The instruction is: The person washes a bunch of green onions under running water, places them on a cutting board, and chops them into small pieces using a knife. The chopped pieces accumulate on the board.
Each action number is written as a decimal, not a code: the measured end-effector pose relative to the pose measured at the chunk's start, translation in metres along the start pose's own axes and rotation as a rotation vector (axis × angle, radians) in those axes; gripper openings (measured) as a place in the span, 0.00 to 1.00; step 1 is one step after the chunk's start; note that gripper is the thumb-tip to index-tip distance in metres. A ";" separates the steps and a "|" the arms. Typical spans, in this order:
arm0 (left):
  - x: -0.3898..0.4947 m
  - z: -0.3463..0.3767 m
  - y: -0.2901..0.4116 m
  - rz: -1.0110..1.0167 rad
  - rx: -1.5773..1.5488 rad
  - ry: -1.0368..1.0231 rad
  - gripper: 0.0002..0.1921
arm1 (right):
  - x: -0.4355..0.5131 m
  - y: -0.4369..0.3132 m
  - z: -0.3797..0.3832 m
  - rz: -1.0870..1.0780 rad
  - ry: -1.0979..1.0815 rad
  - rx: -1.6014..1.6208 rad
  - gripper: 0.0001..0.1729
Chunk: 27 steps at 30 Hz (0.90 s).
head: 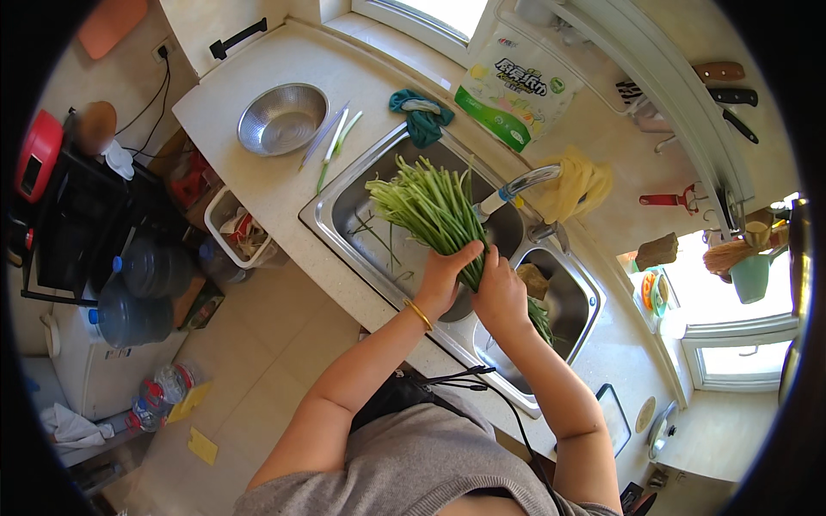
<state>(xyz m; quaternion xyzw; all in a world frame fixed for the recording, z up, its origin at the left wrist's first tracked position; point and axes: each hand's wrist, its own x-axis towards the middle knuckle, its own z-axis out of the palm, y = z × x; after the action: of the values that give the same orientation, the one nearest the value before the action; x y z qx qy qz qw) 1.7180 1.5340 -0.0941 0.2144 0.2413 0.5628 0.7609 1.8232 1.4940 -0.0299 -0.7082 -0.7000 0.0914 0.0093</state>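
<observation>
Both my hands grip a thick bunch of long green stems, apparently garlic chives (429,206), over the steel double sink (352,193). My left hand (445,277) wraps the near side, its thumb across the stems. Close beside it, my right hand (500,293) clasps the bunch farther down. The pale cut ends fan out over the larger basin. Green leaf tips (539,319) show beyond my right wrist in the smaller basin. Loose green bits (381,238) lie on the larger basin's floor. The faucet spout (490,205) comes down right behind the bunch; whether water runs, I cannot tell.
A steel bowl (284,119) and some scallions (335,142) are on the counter. A teal cloth (423,116) lies at the sink's back rim. Yellow gloves (577,187) hang by the faucet. A brown block (533,281) sits in the smaller basin. Black cables (464,377) cross before my waist.
</observation>
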 end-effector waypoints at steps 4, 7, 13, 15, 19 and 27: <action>0.007 -0.004 0.005 -0.009 -0.135 -0.003 0.22 | -0.001 -0.006 -0.009 -0.044 -0.017 0.071 0.52; 0.012 -0.004 0.013 0.009 -0.123 -0.107 0.23 | -0.007 -0.008 -0.033 -0.101 -0.012 0.313 0.57; 0.006 -0.012 0.030 -0.057 -0.075 -0.142 0.25 | 0.010 0.014 -0.102 -0.097 -0.093 0.325 0.56; 0.007 -0.013 0.028 -0.042 -0.025 -0.168 0.27 | 0.022 0.026 -0.114 -0.135 0.062 0.343 0.56; 0.010 -0.016 0.032 0.007 0.203 -0.242 0.30 | 0.047 0.029 -0.109 -0.291 -0.005 0.498 0.70; 0.018 -0.010 0.026 0.310 0.651 -0.273 0.30 | 0.027 -0.024 -0.066 -0.397 0.040 1.095 0.87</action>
<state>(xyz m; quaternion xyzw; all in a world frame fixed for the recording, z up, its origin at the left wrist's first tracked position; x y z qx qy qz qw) 1.6966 1.5587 -0.0881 0.5517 0.2684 0.5316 0.5840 1.8090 1.5285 0.0354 -0.4570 -0.6698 0.4233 0.4042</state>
